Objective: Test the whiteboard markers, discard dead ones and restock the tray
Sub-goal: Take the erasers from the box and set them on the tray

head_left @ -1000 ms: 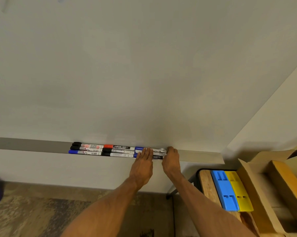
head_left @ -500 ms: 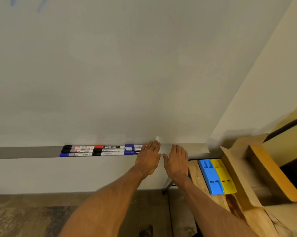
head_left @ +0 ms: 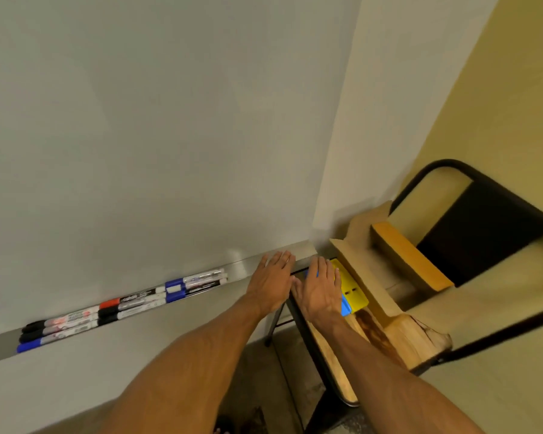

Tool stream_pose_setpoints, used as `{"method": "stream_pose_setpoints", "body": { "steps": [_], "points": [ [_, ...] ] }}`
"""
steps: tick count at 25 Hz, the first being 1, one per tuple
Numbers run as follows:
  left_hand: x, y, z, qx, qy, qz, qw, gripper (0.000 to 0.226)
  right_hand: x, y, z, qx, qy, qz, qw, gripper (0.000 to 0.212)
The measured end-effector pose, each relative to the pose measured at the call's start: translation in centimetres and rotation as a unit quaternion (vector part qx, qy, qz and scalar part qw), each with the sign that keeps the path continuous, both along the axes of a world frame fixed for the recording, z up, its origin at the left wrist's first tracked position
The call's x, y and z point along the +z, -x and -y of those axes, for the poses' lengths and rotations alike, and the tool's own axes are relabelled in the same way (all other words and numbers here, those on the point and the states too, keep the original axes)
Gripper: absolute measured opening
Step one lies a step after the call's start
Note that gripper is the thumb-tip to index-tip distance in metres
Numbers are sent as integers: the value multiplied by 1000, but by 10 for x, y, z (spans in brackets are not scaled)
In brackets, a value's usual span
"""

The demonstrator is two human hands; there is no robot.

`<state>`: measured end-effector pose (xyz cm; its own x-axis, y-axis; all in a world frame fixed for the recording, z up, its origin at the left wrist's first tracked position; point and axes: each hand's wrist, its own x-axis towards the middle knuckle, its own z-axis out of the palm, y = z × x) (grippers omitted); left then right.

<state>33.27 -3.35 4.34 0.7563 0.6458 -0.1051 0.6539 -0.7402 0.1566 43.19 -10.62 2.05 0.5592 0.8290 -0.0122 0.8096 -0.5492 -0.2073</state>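
Observation:
Several whiteboard markers (head_left: 129,303) with black, red and blue caps lie in rows along the grey marker tray (head_left: 242,267) under the whiteboard (head_left: 157,126). My left hand (head_left: 271,285) hovers flat and empty over the tray's right end, just right of the markers. My right hand (head_left: 320,288), also flat and empty with fingers together, is over a blue holder (head_left: 344,305) and a yellow holder (head_left: 353,289) on a small wooden table.
The wooden table (head_left: 398,336) with a black frame stands right of the tray. An open cardboard box (head_left: 379,270) sits on it behind the holders. A black-framed chair (head_left: 483,227) stands at the far right against a yellowish wall.
Both hands left the markers and moved right, off the tray's end. The view swung right and tilted, bringing the box and chair further in.

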Motion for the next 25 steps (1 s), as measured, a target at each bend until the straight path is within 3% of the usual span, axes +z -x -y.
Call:
{"method": "stream_pose_setpoints", "body": {
  "steps": [6,15,20,25],
  "points": [
    [-17,-36,-6,-78,26,-11,997,55,-12,-17,16,-89,8,-19,996,67],
    [-51,-62,-25,-190,154,-28,969,62,-40,-1,22,-189,57,-64,978,78],
    [-66,-68,-38,-242,134,-94,956,69,-51,11,20,-217,73,-82,970,76],
    [-76,-69,-38,-262,111,-105,953,68,-54,17,18,-224,83,-110,965,79]
  ]
}}
